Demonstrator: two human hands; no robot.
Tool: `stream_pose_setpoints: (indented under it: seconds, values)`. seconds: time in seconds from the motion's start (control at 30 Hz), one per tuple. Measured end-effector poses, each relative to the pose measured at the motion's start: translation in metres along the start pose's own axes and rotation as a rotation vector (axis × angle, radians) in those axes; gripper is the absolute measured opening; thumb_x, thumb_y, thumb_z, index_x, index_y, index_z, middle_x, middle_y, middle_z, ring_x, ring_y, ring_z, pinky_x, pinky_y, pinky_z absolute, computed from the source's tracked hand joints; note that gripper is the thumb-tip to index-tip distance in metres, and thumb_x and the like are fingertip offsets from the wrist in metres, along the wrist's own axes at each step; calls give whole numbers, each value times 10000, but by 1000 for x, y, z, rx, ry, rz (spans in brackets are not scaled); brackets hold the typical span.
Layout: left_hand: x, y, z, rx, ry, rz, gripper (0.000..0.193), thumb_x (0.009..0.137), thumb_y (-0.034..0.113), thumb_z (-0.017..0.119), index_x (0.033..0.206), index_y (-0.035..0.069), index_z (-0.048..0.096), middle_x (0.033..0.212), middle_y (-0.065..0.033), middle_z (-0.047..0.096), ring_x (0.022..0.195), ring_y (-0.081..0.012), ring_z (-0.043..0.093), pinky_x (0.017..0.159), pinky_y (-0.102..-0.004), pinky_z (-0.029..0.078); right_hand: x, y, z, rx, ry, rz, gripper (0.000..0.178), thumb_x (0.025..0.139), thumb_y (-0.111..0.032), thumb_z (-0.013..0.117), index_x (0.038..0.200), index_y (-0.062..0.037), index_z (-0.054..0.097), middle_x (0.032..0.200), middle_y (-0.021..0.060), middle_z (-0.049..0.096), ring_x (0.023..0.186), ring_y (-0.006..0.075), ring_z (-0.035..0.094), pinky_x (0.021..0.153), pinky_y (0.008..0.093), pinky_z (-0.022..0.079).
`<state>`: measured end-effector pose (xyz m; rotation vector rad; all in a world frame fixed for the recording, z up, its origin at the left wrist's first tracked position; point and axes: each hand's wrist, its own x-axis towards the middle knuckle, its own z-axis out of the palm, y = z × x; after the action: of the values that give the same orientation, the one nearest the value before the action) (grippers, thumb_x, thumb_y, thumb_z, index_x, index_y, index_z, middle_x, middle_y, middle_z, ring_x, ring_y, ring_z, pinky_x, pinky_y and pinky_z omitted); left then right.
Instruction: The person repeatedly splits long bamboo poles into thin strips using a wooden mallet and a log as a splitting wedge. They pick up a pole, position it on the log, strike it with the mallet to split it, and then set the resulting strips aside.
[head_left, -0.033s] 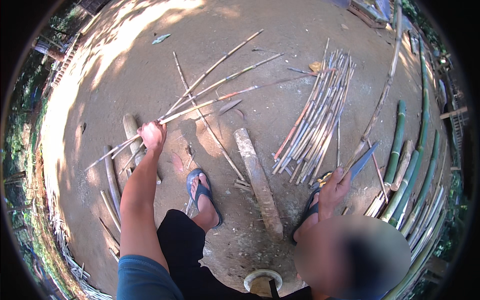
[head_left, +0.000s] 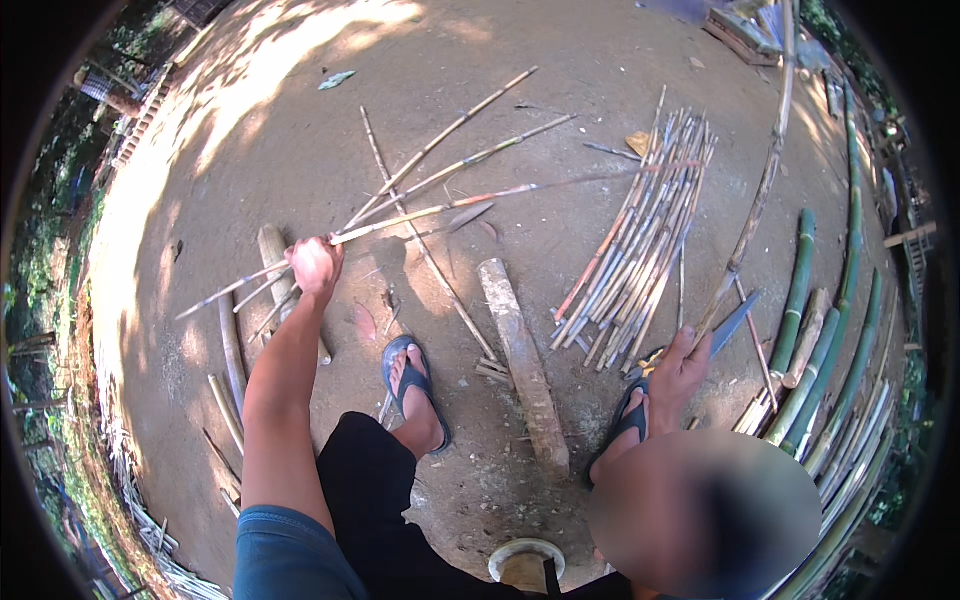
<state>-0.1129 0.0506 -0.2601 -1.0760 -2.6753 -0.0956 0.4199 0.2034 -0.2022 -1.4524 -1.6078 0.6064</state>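
Several thin bamboo sticks are gathered in my left hand, its fingers closed round them. Their long ends fan out to the far right, and their short ends stick out to the left. Under them a single stick lies slantwise on the dirt. My right hand is closed at the near end of a long, thicker bamboo pole, which runs up to the far right. A knife is in the same hand, its blade pointing away to the right. My fingers hide most of its handle.
A pile of cut bamboo sticks lies ahead of my right foot. Between my feet rests a short log. Green bamboo poles line the right side, and wood pieces lie by my left arm. A blurred patch covers the lower right.
The whole view has shifted a little, so things appear slightly further right and lower. Both hands keep their hold on the same things.
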Motion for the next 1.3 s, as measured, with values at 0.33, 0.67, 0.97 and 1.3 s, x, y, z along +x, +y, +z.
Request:
stream_pose_setpoints:
  seconds: [0.33,0.67,0.97,1.3]
  values:
    - [-48,27,-168,-199,-171,242,334,851,308,604,711,31,730,658,-202,652,738,-361,645,857,-440,447,66,-77,-134,-549,-472,-416,274,981,-269,536,978,-1,596,788,211,621,786,381,611,752,478,463]
    - [-69,59,-212,-804,207,-607,697,893,302,590,1431,78,208,1382,-272,395,1305,-433,387,1105,-560,299,-35,-115,-269,-448,-654,-172,373,977,-296,552,816,39,513,655,275,558,670,490,568,601,516,426]
    - [-110,150,-309,-2478,-90,-700,244,1022,308,339,956,91,428,686,-57,435,540,-148,375,472,-300,322,-105,-166,-295,-215,-794,-54,343,994,-295,545,880,28,565,644,178,631,592,332,654,572,431,495]
    - [-179,214,-306,-2351,-276,-989,259,978,322,440,840,104,470,687,-58,510,598,-176,494,548,-331,446,-118,-168,-276,-59,-851,-151,251,1008,-248,549,1044,-8,615,604,33,589,511,109,537,491,288,426]
